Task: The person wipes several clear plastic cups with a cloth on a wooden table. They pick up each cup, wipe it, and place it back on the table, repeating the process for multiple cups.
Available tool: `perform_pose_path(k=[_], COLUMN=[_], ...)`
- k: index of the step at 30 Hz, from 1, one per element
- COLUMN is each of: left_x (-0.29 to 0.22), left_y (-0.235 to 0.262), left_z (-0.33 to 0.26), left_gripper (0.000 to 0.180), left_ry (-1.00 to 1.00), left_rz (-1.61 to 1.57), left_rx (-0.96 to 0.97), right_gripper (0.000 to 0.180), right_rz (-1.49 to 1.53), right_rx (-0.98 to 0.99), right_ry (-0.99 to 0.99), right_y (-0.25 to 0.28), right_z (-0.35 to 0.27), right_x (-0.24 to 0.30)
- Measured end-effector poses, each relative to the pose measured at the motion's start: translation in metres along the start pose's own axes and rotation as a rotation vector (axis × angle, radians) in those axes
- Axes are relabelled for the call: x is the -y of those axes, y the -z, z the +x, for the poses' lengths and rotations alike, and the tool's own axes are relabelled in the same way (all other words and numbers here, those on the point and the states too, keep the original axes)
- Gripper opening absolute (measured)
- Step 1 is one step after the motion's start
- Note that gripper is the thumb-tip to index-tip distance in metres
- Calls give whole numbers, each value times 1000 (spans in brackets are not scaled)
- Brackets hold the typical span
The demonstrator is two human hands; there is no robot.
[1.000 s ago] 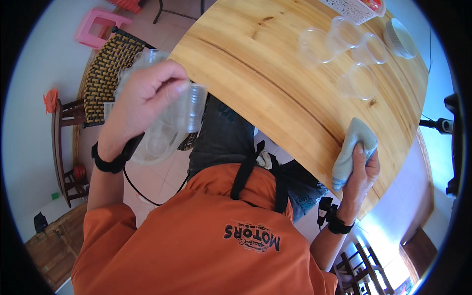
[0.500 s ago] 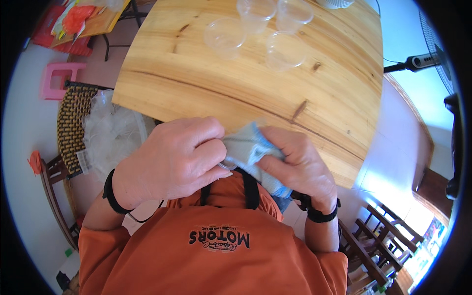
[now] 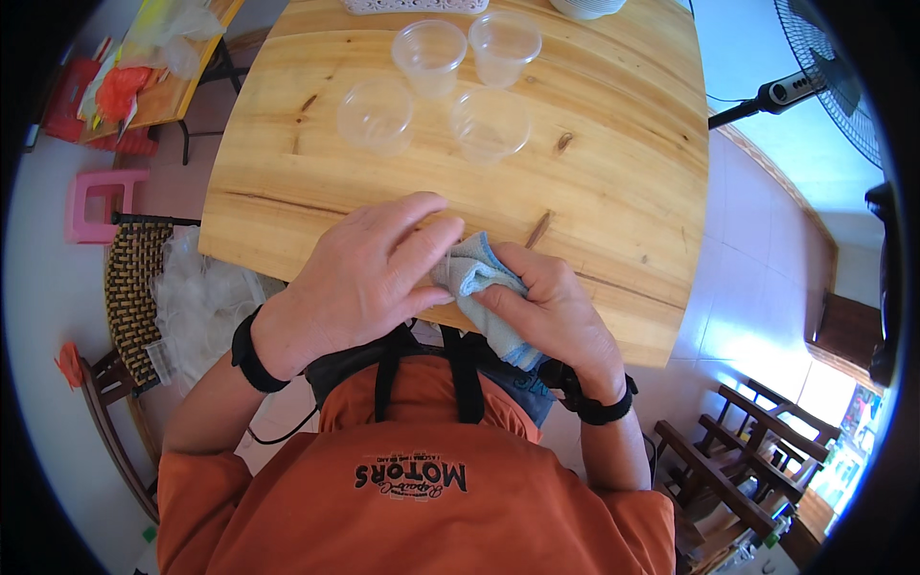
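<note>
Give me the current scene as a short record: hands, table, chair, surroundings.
left hand: fingers curved at a clear, mostly hidden thing; grip unclear
right hand: gripping a blue-grey cloth
table: wooden; four clear cups
table's far end: white openwork basket, stacked white dishes, both cut off
chair: woven; clear plastic items on it
right side: fan

left hand (image 3: 372, 266): fingers curved, parted | right hand (image 3: 554, 311): thumb and fingers pinched | 2 hands close together
</note>
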State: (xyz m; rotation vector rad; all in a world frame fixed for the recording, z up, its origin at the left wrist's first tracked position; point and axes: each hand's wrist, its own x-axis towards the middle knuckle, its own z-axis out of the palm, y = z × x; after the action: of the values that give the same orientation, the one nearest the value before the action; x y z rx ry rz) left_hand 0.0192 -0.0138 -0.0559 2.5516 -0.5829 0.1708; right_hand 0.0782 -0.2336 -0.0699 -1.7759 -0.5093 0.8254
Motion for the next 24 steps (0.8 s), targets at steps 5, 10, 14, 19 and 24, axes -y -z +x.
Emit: perform_pose_path(k=[5,10,14,19,24], left_x=[9,11,5,2,-7], left_y=[-12,-18,-15,-11,-16], left_z=[-14,-13,-10,-7,-5], left_gripper=[72,68,67,69,75], left_ry=[77,50,18,24,55], left_rz=[-9,-62,-152,-180,-229], left_rx=[40,130,177,188,319], right_gripper=[21,15,15,42,46], right_rz=[-20,-115,-166,-273,-274], right_rx=[-18,113,193,39,38], right_ry=[18,148,216,80,121], right_y=[-5,-2,0,-8,-21], right_z=[5,11,13,11,17], right_x=[-9,-10,-10,-9,-9])
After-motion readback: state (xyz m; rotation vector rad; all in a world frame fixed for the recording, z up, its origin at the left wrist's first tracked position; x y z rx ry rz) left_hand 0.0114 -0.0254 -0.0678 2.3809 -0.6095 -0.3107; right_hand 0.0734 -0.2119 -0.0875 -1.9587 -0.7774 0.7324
